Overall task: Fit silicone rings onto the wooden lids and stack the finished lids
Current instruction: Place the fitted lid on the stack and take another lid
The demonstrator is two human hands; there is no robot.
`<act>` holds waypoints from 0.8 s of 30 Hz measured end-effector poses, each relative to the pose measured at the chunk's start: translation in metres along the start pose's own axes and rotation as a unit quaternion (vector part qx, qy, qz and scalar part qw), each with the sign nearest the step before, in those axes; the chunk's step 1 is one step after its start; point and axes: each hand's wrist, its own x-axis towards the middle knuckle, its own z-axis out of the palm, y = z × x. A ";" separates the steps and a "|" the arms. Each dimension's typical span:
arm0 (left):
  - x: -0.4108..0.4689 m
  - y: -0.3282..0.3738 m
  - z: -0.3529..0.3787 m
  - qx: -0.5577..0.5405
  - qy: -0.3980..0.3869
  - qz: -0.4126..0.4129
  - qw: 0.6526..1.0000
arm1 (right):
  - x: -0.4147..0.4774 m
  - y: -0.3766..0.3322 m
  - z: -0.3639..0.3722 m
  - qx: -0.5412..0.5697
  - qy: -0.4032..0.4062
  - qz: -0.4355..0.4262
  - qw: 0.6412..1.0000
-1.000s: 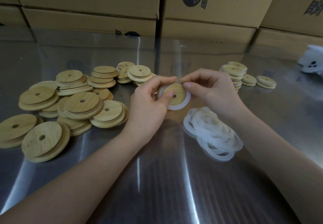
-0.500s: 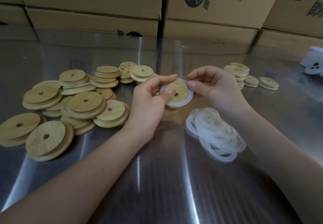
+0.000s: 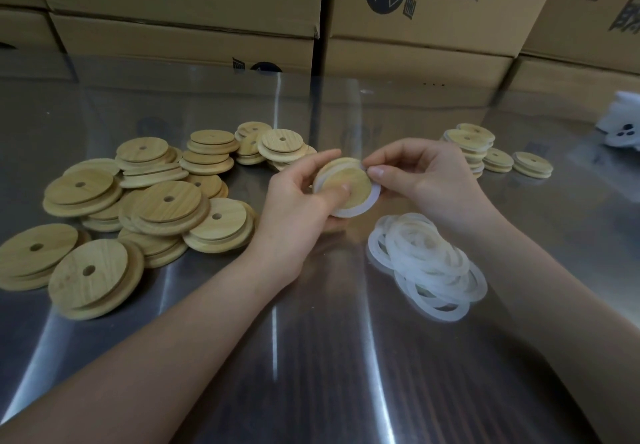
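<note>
Left of the bench (image 3: 311,357): bare lids (image 3: 166,201), heaped loosely, holes up.
Centre: your left hand (image 3: 298,211), fingers (image 3: 322,161) curled round the held lid (image 3: 349,183) above the bench, thumb on its face; ring (image 3: 373,201) partly round its rim.
Next: your right hand (image 3: 429,180), pinching that ring at the lid's top edge.
Below it: loose rings (image 3: 429,263), piled.
Far right: finished lids (image 3: 467,145), short stacks.

Head cam, fwd-down, close over table (image 3: 311,374)
</note>
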 end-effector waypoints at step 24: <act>0.005 0.000 -0.004 0.027 0.086 0.059 0.994 | -0.003 0.009 0.011 -0.104 0.055 -0.076 0.990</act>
